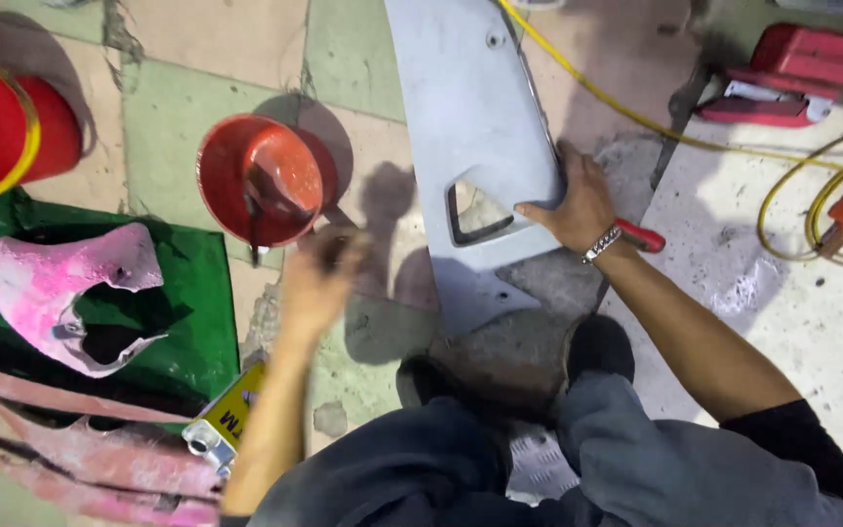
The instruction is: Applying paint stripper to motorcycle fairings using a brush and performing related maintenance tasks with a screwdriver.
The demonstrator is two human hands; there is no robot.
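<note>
Head view, left to right: pink fairing piece (70, 293) on green sheet (192, 322); red bowl (258, 181) on tiled floor (173, 117). Left hand (316, 283) just below bowl, blurred; grip state unreadable, maybe something dark in fingers. Grey panel (475, 137) flat on floor, centre. Right hand (578, 207) spread flat, pressing panel's right edge, grasping nothing. Panel likely light, stiff plastic, slightly flexy; take hold at edge or cutout. Panel top cut off.
</note>
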